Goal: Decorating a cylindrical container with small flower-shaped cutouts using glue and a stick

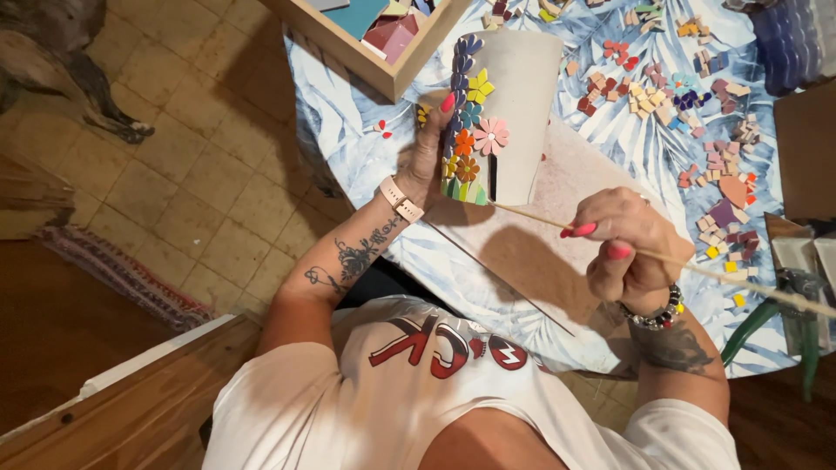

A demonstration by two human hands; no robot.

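Observation:
My left hand [428, 152] grips the side of a white curved roof-tile piece [522, 96] that stands on the table. Colourful mosaic flowers [475, 130] run down the side of the piece near my fingers. In my right hand [625, 248] I pinch a thin wooden stick [714, 271]. The stick's tip points at the lower edge of the white piece, close to the green mosaic bits.
The table [627, 148] has a blue leaf-print cloth with several small piles of coloured mosaic chips [688, 104]. A wooden tray [383, 43] of tiles sits at the far left corner. A beige mat [540, 252] lies under the piece. Tiled floor [192, 157] lies to the left.

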